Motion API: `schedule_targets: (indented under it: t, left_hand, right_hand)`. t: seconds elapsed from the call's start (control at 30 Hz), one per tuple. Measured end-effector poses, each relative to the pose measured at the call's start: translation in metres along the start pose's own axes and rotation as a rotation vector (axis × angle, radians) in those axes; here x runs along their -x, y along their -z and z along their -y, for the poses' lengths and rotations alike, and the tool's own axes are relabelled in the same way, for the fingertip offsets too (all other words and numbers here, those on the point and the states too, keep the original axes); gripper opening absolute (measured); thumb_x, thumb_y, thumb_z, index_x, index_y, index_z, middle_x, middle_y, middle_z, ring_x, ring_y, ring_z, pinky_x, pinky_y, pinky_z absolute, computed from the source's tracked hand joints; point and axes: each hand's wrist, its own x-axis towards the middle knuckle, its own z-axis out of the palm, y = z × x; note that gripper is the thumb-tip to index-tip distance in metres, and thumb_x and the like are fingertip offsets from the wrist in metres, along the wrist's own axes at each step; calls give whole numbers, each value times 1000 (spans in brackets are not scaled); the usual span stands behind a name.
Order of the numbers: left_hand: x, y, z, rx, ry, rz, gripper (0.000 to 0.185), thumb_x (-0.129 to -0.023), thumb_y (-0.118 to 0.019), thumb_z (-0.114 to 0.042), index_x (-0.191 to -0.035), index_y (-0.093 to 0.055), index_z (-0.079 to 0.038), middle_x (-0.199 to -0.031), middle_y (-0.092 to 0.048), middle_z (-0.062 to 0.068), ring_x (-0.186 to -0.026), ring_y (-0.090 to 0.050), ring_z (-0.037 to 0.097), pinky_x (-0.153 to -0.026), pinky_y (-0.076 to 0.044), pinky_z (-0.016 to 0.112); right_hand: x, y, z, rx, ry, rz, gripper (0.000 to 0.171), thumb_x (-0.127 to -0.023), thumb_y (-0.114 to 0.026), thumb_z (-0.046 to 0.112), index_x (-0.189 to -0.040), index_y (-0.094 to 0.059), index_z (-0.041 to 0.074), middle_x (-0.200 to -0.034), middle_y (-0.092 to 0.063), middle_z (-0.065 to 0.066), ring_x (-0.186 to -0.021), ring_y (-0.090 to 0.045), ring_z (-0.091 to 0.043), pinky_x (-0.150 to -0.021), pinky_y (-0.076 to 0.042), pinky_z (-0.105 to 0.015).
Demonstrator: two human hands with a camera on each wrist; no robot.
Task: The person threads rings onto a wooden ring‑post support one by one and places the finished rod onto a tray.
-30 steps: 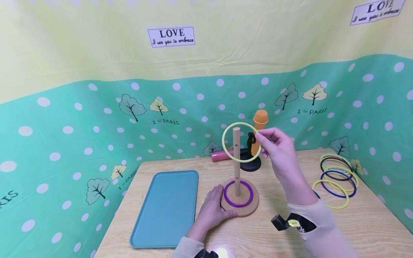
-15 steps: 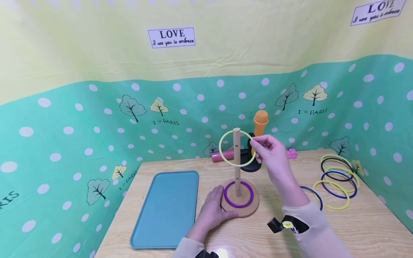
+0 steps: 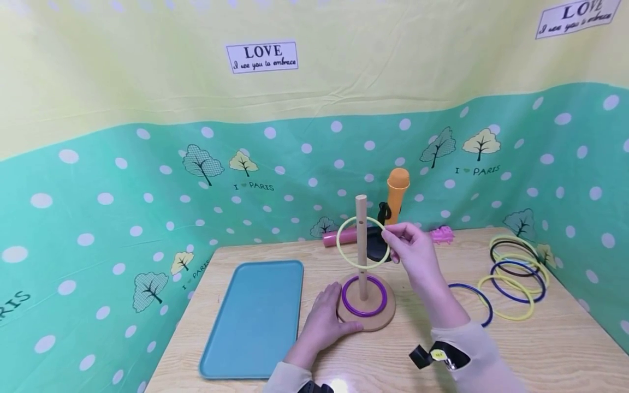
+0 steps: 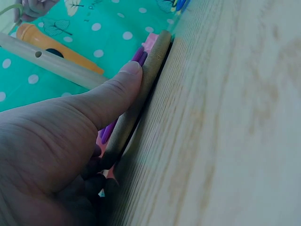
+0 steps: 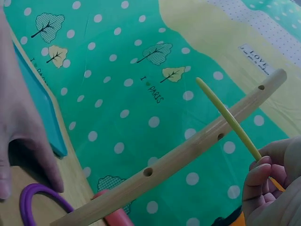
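On a wooden table (image 3: 540, 349) against a dotted green backdrop, the left hand (image 3: 324, 322) lies flat, fingers relaxed, against the peg's round base (image 3: 378, 319). The right hand (image 3: 413, 251) pinches a yellow ring (image 3: 346, 256) that encircles the upright peg (image 3: 361, 240) partway down, above a purple ring (image 3: 350, 303) lying on the base.

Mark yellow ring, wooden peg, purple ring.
yellow ring (image 3: 344, 257), head view, lower-left arc.
wooden peg (image 3: 361, 210), head view, upper shaft.
purple ring (image 3: 364, 314), head view, front arc on the base.

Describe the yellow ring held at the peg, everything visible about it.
The yellow ring is a thin, pale yellow-green hoop, plastic by its look, with nothing else on it. It encircles the upright wooden peg about halfway down, tilted, above the purple ring lying on the round base. The right hand pinches its right edge between fingertips; whether it touches the peg is unclear.
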Motion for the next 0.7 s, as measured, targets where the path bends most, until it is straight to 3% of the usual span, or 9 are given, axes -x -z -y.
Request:
schedule_targets:
  t: [0.4,0.7]
  left_hand:
    - [-1,0,0,1,12,3,121,-81,-98,-52,-168,-36,5,-171,-41,26,-161,-35,42,-136,-24,55]
    - [-1,0,-1,-4,-4,-12,121,-80,-98,-52,-167,-37,6,-170,-42,27,-160,-37,43,-135,-25,56]
  right_hand:
    - [6,7,-33,-23,-51,-6,25,-106,-76,9,-122,-69,-8,-83,-64,-1,-66,-54,-10,-54,-49,-18]
    - [9,13,-52,61,-125,0,30,-107,-77,16,-127,-69,-5,-83,-61,-1,-65,-54,-10,-56,-49,-19]
